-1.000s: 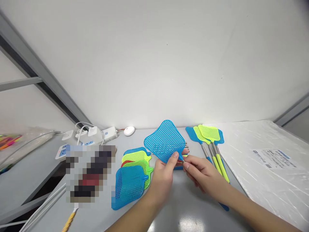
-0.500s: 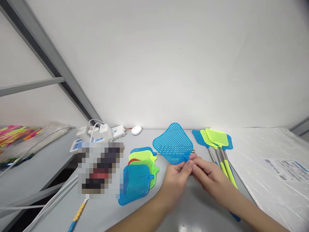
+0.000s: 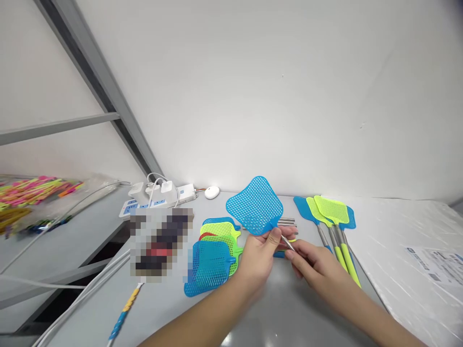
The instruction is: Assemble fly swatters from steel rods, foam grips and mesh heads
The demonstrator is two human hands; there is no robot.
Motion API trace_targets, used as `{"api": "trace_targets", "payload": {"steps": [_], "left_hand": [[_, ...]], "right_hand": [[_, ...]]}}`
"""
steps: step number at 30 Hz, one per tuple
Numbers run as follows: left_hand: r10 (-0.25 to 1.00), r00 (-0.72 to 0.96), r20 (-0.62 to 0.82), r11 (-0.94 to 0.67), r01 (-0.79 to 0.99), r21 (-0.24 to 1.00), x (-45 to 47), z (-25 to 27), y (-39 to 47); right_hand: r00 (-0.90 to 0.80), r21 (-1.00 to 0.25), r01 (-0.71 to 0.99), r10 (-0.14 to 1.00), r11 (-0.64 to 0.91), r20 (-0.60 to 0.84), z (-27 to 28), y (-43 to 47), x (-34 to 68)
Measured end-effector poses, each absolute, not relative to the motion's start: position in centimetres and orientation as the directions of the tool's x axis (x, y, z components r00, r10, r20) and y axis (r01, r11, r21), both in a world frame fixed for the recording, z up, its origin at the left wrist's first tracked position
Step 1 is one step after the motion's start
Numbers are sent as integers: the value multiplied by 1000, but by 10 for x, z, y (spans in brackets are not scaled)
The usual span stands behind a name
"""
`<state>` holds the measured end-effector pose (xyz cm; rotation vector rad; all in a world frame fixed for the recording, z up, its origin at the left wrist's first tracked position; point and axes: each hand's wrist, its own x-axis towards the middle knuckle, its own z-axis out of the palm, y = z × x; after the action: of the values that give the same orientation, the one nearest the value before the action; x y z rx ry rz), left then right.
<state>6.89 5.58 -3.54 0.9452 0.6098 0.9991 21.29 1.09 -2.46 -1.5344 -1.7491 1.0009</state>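
A blue mesh fly swatter head (image 3: pixel 255 205) is held up over the table, its neck pinched by the thumb and fingers of my left hand (image 3: pixel 257 255). From that neck a thin metal rod (image 3: pixel 288 243) slants down to the right. My right hand (image 3: pixel 314 264) is closed on the rod's lower part, its fingertips hiding the end. Behind my hands lie several loose metal rods (image 3: pixel 288 221), partly covered. To the left is an overlapping pile of loose swatter heads (image 3: pixel 210 265) in blue, yellow, green and red.
Several swatters with handles (image 3: pixel 333 212) lie at the right, beside a white plastic-wrapped package (image 3: pixel 408 231). Leftward are a blurred-out item (image 3: pixel 162 246), a cable, a power strip (image 3: pixel 130 207) with plugs, and a white oval case (image 3: pixel 211 192). A shelf holds colourful bagged pieces (image 3: pixel 39 190).
My right hand has drawn slightly down and away from my left, so the metal rod now shows between them. The whole view has shifted a little.
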Motion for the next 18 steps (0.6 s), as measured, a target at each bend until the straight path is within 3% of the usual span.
{"api": "trace_targets", "payload": {"steps": [5,12,15,18], "left_hand": [[886,463,4,223,-434,873,66,-36,61],[897,441,-18,250,-474,845,68,-36,57],[909,415,-30,238,-460,855,68,-34,56],[919,391,-54,234,-428,873,68,-32,55]], "right_hand": [[-182,-858,492,981,146,63,-24,14,214],[-173,-868,476,983,141,65,-22,14,215],[-196,-950,313,980,20,-44,-20,13,216],[-316,-970,51,917,-239,-243,-18,14,219]]}}
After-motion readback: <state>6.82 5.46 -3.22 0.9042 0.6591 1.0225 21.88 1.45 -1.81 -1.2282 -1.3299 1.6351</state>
